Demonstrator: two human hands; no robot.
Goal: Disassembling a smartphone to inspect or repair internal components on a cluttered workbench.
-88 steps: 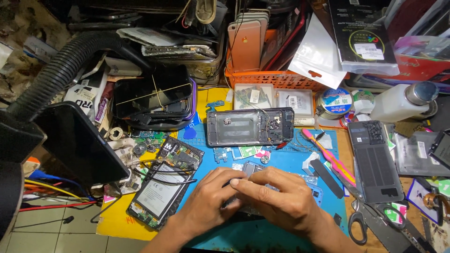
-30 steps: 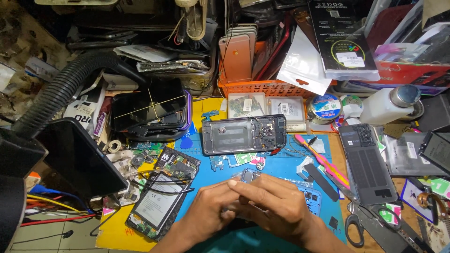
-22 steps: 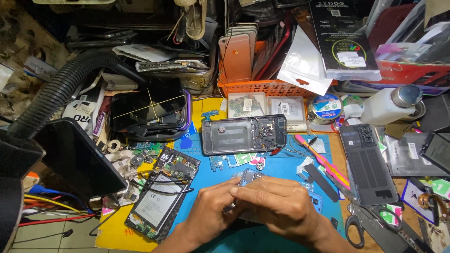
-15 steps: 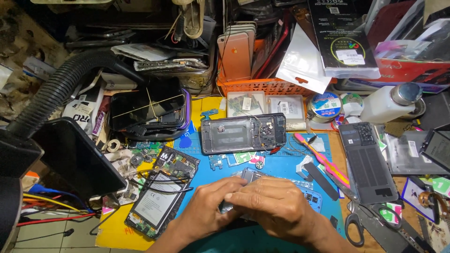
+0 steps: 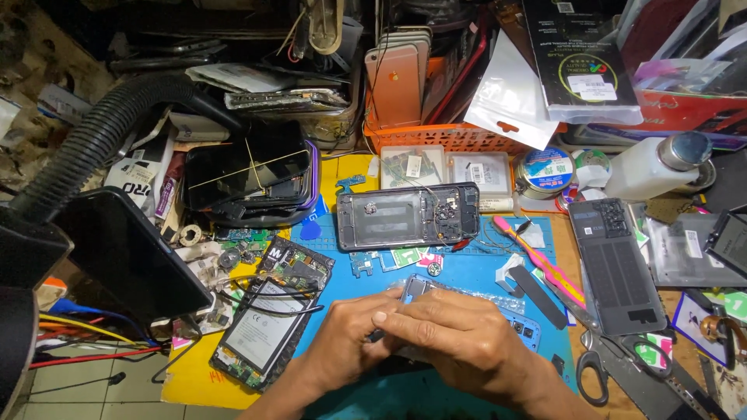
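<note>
My left hand [image 5: 346,346] and my right hand [image 5: 459,342] are pressed together over a blue phone body [image 5: 520,327] that is partly covered in clear film. It lies on the blue work mat [image 5: 475,268]. The fingers of both hands curl onto its upper left corner, and my right hand hides most of it. A gutted dark phone frame [image 5: 405,218] lies just beyond my hands. An opened phone showing its battery and circuit board [image 5: 268,327] lies to the left of my left hand.
A black back panel [image 5: 615,264], scissors [image 5: 599,365] and a pink tool [image 5: 545,268] lie to the right. A white bottle [image 5: 654,163], tape rolls [image 5: 545,171] and an orange basket [image 5: 443,136] stand behind. A black ribbed hose [image 5: 85,148] and a dark screen [image 5: 128,257] fill the left.
My hands have stayed on the blue phone body, with the fingers shifting slightly at its upper corner. The view has drifted a little.
</note>
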